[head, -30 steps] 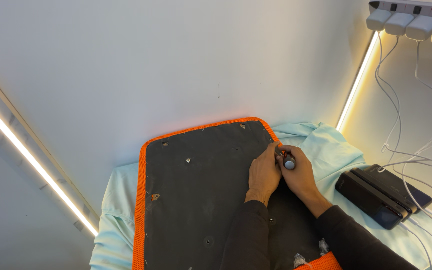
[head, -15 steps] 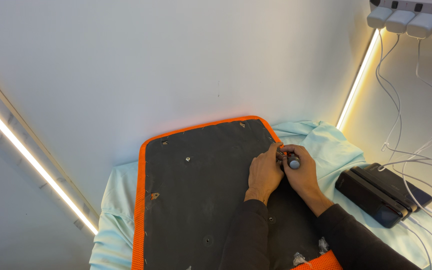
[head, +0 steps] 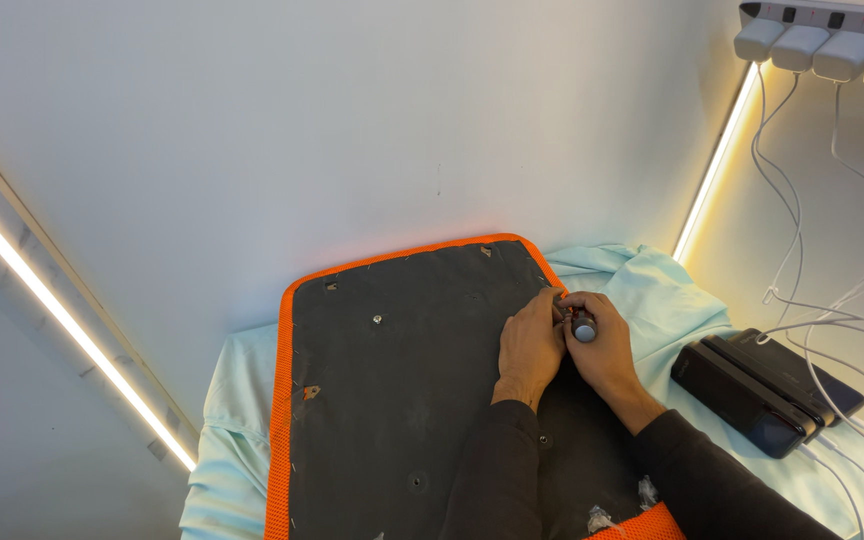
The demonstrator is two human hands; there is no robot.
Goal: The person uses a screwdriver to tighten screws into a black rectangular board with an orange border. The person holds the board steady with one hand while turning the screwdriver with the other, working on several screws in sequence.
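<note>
Hands barely shifted over the last second: your right hand (head: 600, 345) stays closed around a small grey-capped screwdriver (head: 583, 327), your left hand (head: 530, 345) curled beside its tip, at the right edge of the dark, orange-trimmed seat panel (head: 392, 370) on pale cloth (head: 652, 290).

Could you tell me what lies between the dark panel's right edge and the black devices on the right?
Only rumpled pale green cloth lies between the panel and the black devices, in the head view.

tool tip (head: 564, 313) hidden by hands (head: 562, 345)
</note>
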